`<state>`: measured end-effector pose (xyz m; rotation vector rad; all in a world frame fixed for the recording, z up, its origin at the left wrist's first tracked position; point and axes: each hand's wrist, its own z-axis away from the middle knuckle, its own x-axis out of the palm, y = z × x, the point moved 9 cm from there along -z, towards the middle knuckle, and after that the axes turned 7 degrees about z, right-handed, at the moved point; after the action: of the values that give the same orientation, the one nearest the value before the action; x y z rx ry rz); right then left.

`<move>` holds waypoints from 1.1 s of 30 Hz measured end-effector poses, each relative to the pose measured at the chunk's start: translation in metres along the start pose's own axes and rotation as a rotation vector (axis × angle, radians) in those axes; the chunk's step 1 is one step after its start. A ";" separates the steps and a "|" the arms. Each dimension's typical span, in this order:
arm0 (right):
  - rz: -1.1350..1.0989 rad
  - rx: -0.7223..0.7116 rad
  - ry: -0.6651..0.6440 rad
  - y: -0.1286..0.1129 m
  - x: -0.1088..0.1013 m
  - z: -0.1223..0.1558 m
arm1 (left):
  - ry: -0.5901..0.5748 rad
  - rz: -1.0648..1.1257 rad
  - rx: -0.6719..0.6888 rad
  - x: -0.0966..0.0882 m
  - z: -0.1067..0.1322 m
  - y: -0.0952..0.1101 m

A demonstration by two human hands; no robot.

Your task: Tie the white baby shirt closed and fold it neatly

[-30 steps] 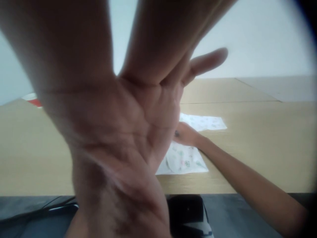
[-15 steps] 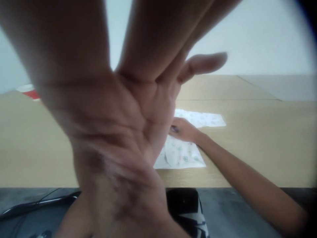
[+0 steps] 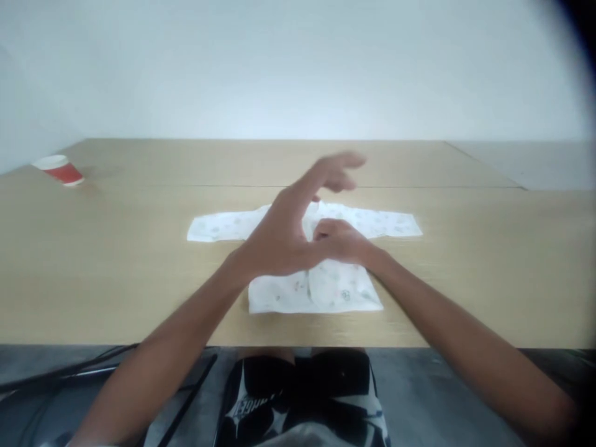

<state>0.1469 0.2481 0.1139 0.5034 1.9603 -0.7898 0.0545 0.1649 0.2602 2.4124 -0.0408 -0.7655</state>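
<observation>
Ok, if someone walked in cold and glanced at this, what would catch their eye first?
Probably the two bare hands meeting over a small white printed garment spread flat mid-table: the left hand is raised with fingers splayed, and the right hand rests on the cloth. After that, the red paper cup alone at the far left of the pale wooden table.

Red paper cup (image 3: 59,169) far left, wood table (image 3: 93,273), blk cables (image 3: 69,371)
</observation>
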 end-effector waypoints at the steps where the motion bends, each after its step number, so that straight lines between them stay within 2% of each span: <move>1: -0.001 -0.005 0.009 0.000 0.000 0.000 | -0.063 -0.038 -0.034 0.006 0.005 -0.021; 3: -0.003 -0.023 0.025 -0.001 0.000 -0.001 | -0.154 -0.206 -0.172 0.014 0.020 -0.071; 5: -0.004 -0.044 0.024 -0.001 0.000 -0.003 | -0.245 -0.347 -0.260 0.021 0.037 -0.110; 8: -0.005 -0.052 0.010 0.002 0.002 -0.003 | -0.328 -0.407 -0.350 0.029 0.055 -0.142; 10: 0.006 -0.046 0.046 0.009 0.000 -0.003 | -0.348 -0.415 -0.407 0.031 0.061 -0.151; 13: 0.032 0.011 0.189 0.031 -0.009 -0.001 | -0.416 -0.468 -0.467 0.036 0.068 -0.159; 16: 0.036 0.172 0.267 0.065 -0.014 0.001 | -0.490 -0.535 -0.551 0.039 0.077 -0.169; 21: -0.051 0.470 0.236 0.107 -0.018 0.008 | -0.532 -0.612 -0.716 0.033 0.088 -0.182; 25: -0.152 0.655 0.210 0.130 -0.018 0.019 | -0.501 -0.679 -0.835 0.011 0.093 -0.194; 30: 0.099 0.723 0.287 0.157 -0.034 0.031 | -0.453 -0.720 -1.032 -0.029 0.105 -0.214; 33: 0.173 0.797 0.321 0.178 -0.042 0.044 | -0.411 -0.737 -1.141 -0.055 0.116 -0.224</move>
<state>0.3053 0.3420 0.0773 1.3162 1.7853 -1.4416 -0.0855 0.2968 0.0883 1.1176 0.9038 -1.1575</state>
